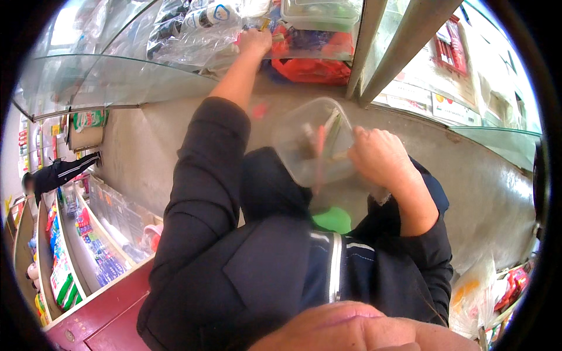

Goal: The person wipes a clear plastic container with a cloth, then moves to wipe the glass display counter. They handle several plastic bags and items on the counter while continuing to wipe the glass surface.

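My right hand (pixel 381 153) grips the rim of a clear plastic container (pixel 298 140), which holds a few long thin items, one of them orange-red; motion blurs them. My left hand (pixel 255 41) reaches forward into a glass display case, among plastic bags (pixel 206 26). A small yellow item (pixel 264 24) and something pink show at its fingers; whether it grips them I cannot tell. To the right of that hand lie a red plastic bag (pixel 311 70) and a lidded clear plastic box (pixel 319 15). A green object (pixel 332 220) is low between my knees.
Glass cases (pixel 131 83) stand ahead and at the right, with a metal post (pixel 408 48) between them. Shelves of packaged goods (pixel 101 254) fill the lower left. A person (pixel 66 171) is at the far left. A filled plastic bag (pixel 474 298) sits at the lower right.
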`<state>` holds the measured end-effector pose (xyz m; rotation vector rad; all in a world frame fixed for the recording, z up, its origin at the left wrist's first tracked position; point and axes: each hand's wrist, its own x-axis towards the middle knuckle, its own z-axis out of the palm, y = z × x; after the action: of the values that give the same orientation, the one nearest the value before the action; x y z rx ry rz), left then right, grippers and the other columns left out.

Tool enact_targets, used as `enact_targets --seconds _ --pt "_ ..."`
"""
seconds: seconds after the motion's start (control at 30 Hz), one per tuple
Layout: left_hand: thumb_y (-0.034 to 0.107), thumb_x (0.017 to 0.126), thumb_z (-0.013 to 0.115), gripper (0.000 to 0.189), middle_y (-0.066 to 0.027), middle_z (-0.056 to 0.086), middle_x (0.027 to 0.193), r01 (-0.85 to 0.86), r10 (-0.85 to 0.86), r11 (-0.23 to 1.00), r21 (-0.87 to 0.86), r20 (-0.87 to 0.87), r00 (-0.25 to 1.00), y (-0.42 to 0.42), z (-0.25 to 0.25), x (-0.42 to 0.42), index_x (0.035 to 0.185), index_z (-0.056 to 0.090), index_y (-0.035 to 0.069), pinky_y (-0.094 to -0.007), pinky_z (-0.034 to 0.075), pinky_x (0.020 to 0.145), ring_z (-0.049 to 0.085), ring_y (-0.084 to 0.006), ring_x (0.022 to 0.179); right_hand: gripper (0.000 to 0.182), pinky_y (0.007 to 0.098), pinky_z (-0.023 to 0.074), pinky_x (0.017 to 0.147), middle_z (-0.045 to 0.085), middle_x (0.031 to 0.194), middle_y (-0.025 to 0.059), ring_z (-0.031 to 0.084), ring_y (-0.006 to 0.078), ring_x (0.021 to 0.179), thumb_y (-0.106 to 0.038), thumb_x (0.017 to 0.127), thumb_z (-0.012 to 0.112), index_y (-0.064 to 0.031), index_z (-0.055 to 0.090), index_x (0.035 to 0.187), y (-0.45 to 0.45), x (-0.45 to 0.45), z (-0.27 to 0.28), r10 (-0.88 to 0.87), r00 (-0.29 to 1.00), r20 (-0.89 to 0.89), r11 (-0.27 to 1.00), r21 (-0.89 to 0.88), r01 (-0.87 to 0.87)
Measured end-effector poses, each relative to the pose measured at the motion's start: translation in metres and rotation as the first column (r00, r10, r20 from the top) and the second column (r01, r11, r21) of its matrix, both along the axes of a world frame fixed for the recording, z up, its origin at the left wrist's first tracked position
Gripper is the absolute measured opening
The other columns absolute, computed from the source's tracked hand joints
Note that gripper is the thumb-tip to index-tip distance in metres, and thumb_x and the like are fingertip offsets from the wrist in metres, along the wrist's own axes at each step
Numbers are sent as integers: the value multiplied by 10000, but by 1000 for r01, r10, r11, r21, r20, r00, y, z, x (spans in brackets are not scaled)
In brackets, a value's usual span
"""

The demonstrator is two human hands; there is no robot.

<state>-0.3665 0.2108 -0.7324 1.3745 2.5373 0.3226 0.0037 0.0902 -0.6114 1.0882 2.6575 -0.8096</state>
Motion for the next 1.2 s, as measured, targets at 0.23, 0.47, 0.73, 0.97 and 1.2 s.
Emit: enact_targets --seconds 0.23,0.47,0.73,0.97,1.2 --pt "559 807 558 703 -244 482 1287 71 -56 995 64 -211 976 -4 -4 39 1146 542 -57 -462 421 946 438 -388 1223 167 474 512 690 631 725 239 635 402 738 -135 783 508 19 573 786 -1 0 1 6 1000 27 1000 -1 -6" --pt "458 844 545 557 -251 617 1056 41 -36 997 64 -70 997 -18 7 46 1079 545 -48 -471 475 848 596 -390 1013 163 469 517 678 629 714 237 637 401 724 -134 783 514 19 569 783 -1 2 0 14 1000 0 1000 17 -14" --pt "414 846 499 538 -285 628 951 0 -39 937 349 104 994 4 -3 19 1097 507 -63 -503 455 835 591 -455 952 165 469 517 657 629 699 225 640 392 704 -150 796 519 10 557 808 -2 0 -4 23 1000 -9 999 27 -23" --pt "384 856 519 442 -209 645 1021 143 -144 982 122 -4 990 16 8 54 1132 528 39 -478 471 839 615 -383 973 154 471 511 642 623 682 218 635 393 685 -145 792 527 9 539 798 -1 0 -5 16 999 34 1000 23 -17" --pt "406 856 531 461 -204 637 1063 152 -151 988 14 -74 986 16 8 49 1153 539 53 -472 474 853 608 -374 1008 152 474 506 640 619 678 223 629 397 681 -138 777 537 13 535 797 -3 1 -1 24 1000 -5 999 29 -23"
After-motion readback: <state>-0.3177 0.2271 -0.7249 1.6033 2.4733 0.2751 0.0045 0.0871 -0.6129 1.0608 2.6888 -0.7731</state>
